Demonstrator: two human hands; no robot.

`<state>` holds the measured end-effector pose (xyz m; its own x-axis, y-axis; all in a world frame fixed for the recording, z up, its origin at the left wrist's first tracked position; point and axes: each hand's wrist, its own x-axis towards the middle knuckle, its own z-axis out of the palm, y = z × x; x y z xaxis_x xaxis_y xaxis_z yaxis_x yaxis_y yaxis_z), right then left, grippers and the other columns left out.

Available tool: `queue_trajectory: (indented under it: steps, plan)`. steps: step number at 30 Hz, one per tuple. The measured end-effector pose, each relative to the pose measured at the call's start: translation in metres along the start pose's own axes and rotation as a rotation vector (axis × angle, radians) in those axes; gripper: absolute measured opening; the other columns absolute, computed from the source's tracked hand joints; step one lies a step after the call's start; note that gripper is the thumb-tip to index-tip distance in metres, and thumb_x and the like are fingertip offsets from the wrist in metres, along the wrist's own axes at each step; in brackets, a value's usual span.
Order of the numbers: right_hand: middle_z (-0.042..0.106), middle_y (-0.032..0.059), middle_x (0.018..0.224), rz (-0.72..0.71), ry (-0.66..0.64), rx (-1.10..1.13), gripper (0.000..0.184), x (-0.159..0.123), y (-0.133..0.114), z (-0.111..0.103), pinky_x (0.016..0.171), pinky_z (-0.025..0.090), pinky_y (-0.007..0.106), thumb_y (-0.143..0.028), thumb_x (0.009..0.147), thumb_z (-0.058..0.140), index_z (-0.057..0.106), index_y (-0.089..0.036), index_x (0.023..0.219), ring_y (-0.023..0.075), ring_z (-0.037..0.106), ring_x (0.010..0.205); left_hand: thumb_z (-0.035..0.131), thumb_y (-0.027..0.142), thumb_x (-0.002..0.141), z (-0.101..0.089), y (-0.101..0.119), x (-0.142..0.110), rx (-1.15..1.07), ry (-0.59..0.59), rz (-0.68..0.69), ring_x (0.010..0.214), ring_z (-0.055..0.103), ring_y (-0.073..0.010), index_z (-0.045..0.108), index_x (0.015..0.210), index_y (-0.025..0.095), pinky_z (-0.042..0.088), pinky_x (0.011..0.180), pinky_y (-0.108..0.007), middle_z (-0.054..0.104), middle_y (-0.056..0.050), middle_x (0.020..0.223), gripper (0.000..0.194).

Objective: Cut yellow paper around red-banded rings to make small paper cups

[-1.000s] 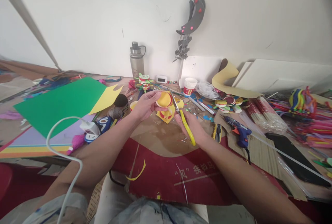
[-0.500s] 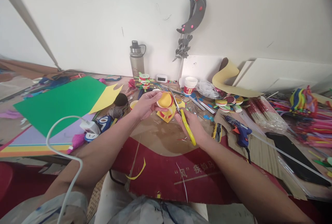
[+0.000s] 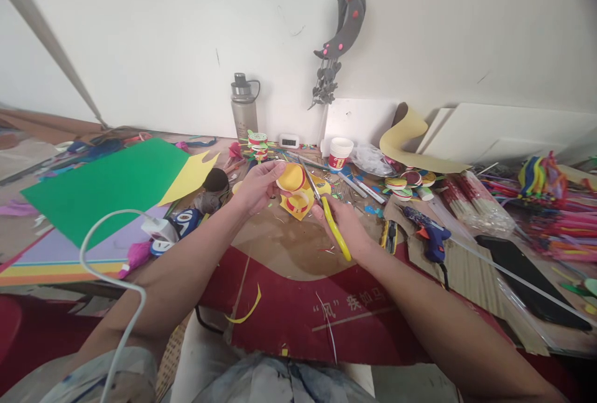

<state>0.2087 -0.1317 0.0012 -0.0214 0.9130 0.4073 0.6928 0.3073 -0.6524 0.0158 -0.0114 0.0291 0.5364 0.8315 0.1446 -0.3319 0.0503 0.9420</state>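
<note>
My left hand [image 3: 261,186] pinches a small round piece [image 3: 291,176] with a yellow face and a red and white rim, like a cut-down paper cup. Yellow-handled scissors [image 3: 334,227] are gripped in my right hand [image 3: 344,226]. Their blades point up and away, close along the right side of the round piece; whether they touch it I cannot tell. Just below, on the table, a red and white ring [image 3: 298,203] lies on a piece of yellow paper [image 3: 298,215].
A glue gun [image 3: 431,238], a utility knife [image 3: 389,236] and a black phone [image 3: 532,282] lie on the right. Paper cups [image 3: 340,153] and a bottle [image 3: 244,111] stand at the back. Green paper [image 3: 112,188] and a white charger cable [image 3: 135,291] are on the left.
The round piece has tilted slightly in my left hand. The scissors stay in my right hand with little movement. The whole view has shifted a little.
</note>
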Motion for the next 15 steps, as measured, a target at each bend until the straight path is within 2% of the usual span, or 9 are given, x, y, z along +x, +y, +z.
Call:
queue_trajectory:
  steps: [4,9,15]
  plan:
    - [0.050,-0.0019,0.063,0.004,-0.020,0.027,0.051,-0.0006,-0.0020,-0.0002,0.056,0.033,0.029,-0.071,0.100,0.042,0.046,-0.026,0.078,0.0147,0.042,0.056,0.098,0.057,0.061,0.0010,-0.0002,0.0003,-0.007,0.025,0.010,0.062,0.070,-0.0141,0.078,0.090,0.011,0.059,0.051,-0.022,0.076,-0.006,0.077,0.057]
    - [0.054,-0.0009,0.069,-0.002,-0.023,0.121,0.046,-0.0014,0.0006,0.0041,0.058,0.037,0.029,-0.068,0.100,0.045,0.047,-0.026,0.083,0.0162,0.046,0.062,0.097,0.054,0.065,0.0016,-0.0010,-0.0028,0.037,0.001,-0.017,0.068,0.072,-0.0168,0.079,0.094,0.011,0.062,0.056,-0.026,0.076,-0.007,0.081,0.055]
    - [0.049,-0.0024,0.066,0.010,-0.012,0.103,0.045,-0.0009,0.0021,0.0053,0.057,0.035,0.029,-0.068,0.100,0.044,0.046,-0.026,0.083,0.0157,0.041,0.059,0.097,0.054,0.064,0.0025,-0.0003,-0.0053,0.042,-0.007,-0.030,0.069,0.072,-0.0171,0.080,0.096,0.011,0.063,0.058,-0.027,0.076,-0.007,0.082,0.057]
